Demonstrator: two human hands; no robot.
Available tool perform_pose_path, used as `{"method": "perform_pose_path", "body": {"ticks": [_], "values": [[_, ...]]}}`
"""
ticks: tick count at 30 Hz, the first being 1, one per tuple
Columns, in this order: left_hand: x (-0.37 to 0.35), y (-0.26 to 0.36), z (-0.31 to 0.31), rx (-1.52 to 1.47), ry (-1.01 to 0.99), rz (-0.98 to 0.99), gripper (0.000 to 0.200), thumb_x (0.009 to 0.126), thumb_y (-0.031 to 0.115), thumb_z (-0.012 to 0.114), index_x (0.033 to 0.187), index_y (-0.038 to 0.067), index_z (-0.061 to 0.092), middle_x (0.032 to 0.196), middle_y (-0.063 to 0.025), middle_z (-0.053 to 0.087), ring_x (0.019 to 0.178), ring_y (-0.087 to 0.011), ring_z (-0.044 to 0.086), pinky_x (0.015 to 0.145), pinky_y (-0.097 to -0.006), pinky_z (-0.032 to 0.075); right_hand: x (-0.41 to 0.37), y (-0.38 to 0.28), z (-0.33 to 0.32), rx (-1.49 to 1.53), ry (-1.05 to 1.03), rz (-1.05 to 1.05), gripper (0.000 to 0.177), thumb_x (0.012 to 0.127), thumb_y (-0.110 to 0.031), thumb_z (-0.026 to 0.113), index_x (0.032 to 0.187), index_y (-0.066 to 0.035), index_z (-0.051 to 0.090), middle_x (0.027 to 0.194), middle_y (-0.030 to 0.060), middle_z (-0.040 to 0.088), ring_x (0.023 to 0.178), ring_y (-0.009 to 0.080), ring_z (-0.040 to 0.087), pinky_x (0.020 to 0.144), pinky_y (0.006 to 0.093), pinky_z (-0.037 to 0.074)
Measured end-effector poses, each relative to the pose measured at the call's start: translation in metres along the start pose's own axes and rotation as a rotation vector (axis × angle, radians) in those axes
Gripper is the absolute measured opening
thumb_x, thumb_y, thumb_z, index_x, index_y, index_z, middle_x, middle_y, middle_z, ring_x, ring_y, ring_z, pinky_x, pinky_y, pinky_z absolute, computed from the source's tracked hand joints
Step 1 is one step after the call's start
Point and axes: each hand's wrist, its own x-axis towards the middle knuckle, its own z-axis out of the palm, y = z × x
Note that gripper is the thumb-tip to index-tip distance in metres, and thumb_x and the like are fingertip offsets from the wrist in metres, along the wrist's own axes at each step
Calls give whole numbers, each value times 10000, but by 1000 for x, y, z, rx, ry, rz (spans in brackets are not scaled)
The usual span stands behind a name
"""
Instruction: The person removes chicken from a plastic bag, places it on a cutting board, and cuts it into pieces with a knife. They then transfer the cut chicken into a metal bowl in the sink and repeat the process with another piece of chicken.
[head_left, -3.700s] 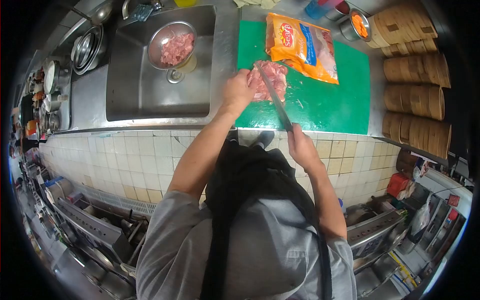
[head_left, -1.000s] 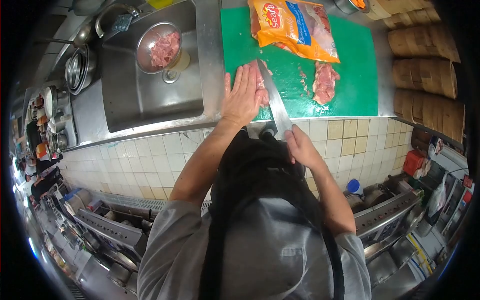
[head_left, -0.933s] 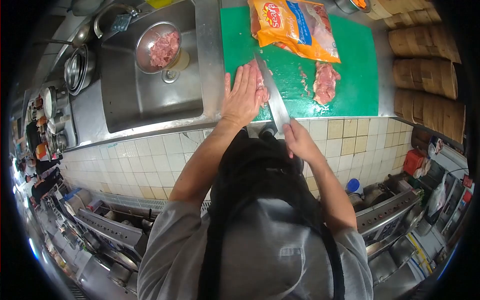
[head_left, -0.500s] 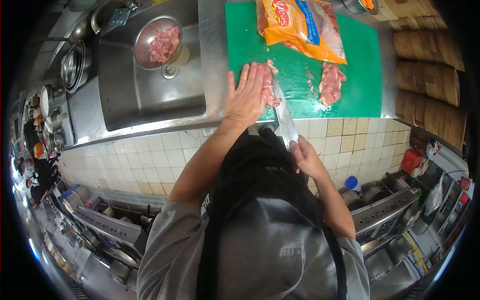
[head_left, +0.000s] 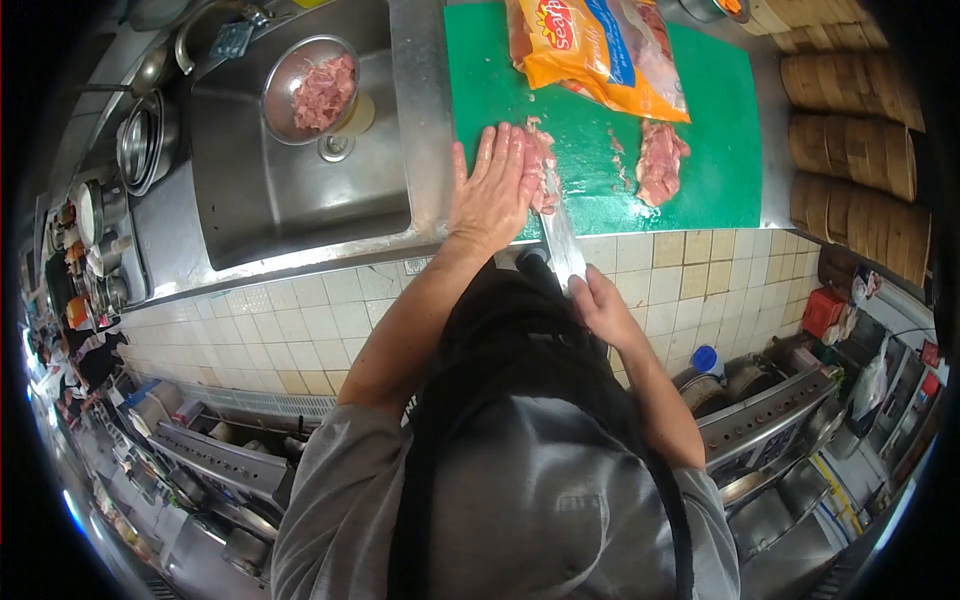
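One knife has shifted against one meat piece.

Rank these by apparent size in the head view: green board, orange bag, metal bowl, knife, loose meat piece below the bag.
1. Green board
2. Orange bag, top cut off
3. Metal bowl
4. Knife and loose meat piece: too alike to rank; the knife is partly hidden

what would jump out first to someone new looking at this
Probably the bright green board near the top, with an orange bag lying across its far part. Next, the knife, its blade at raw meat near the board's left edge. The bowl of pink pieces in the sink, to the left, may follow.
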Motion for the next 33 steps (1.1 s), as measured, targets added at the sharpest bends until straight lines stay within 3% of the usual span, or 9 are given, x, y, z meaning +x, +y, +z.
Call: {"method": "perform_pose_path", "body": {"ticks": [9, 12, 15, 16, 19, 22, 23, 26, 33], "values": [[-1, -3, 7, -22, 70, 30, 677, 1066, 379, 432, 1632, 25, 320, 1710, -147, 302, 1596, -328, 241, 1270, -655, 85, 36, -26, 9, -118, 39, -37, 283, 1117, -244, 519, 976, 1, 495, 625, 73, 530, 426, 133, 521, 415, 335, 431], [-1, -2, 6, -13, 64, 25, 668, 1070, 384, 422, 1630, 31, 330, 1710, -143, 305, 1598, -321, 241, 1273, -651, 86, 11, -23, 11, -144, 32, 34, 268, 1111, -234, 529, 990, 3, 496, 635, 131, 555, 455, 215, 549, 467, 405, 462], [-2, -1, 2, -17, 51, 17, 665, 1076, 380, 418, 1628, 19, 329, 1710, -150, 304, 1596, -327, 240, 1285, -619, 73, -7, 10, 14, -372, 167, -363, 242, 1098, -216, 548, 1009, 2, 495, 690, 228, 605, 542, 385, 610, 562, 493, 491], [-1, -1, 1, -18, 48, 17, 666, 1078, 377, 418, 1628, 12, 325, 1711, -153, 302, 1596, -332, 239, 1291, -604, 66, -12, 10, 12, -399, 160, -316, 234, 1092, -211, 557, 1013, 0, 493, 717, 254, 617, 602, 436, 621, 595, 520, 491], [-2, -10, 1, -401, 395, -56, 560, 1090, 348, 455, 1535, 10, 481, 1566, -196, 512, 1449, -356, 482, 1238, -531, 296, -24, -6, 4, -498, 171, -219, 221, 1076, -197, 581, 1014, -5, 489, 776, 311, 650, 742, 542, 647, 660, 580, 493], [-16, -8, -11, -928, 311, -286, 404, 1089, 316, 529, 1315, 11, 668, 1256, -195, 722, 1139, -349, 696, 1010, -450, 522, -30, -18, 2, -618, 223, -216, 217, 1062, -187, 597, 997, -10, 489, 786, 317, 667, 775, 547, 655, 652, 596, 500], [-16, -7, -16, -818, 184, -384, 317, 1061, 307, 613, 1106, 22, 745, 956, -151, 778, 849, -328, 749, 771, -418, 579, -32, -19, 2, -647, 236, -234, 213, 1058, -182, 601, 994, -12, 489, 782, 316, 668, 768, 543, 657, 647, 600, 501], [-7, 12, -18, -912, 205, -389, 259, 1055, 210, 657, 1096, -39, 712, 879, -111, 764, 771, -152, 730, 714, -305, 580, -36, -26, 1, -721, 283, -291, 201, 1047, -165, 607, 988, -13, 489, 761, 307, 667, 729, 529, 660, 620, 599, 507], [4, 2, 1, -875, 288, -380, 265, 1009, 238, 711, 1080, -17, 709, 885, -148, 771, 734, -199, 743, 681, -352, 589, -52, -32, -11, -743, 401, -354, 180, 1038, -139, 612, 991, -11, 494, 713, 293, 651, 679, 517, 658, 595, 597, 503]]}}
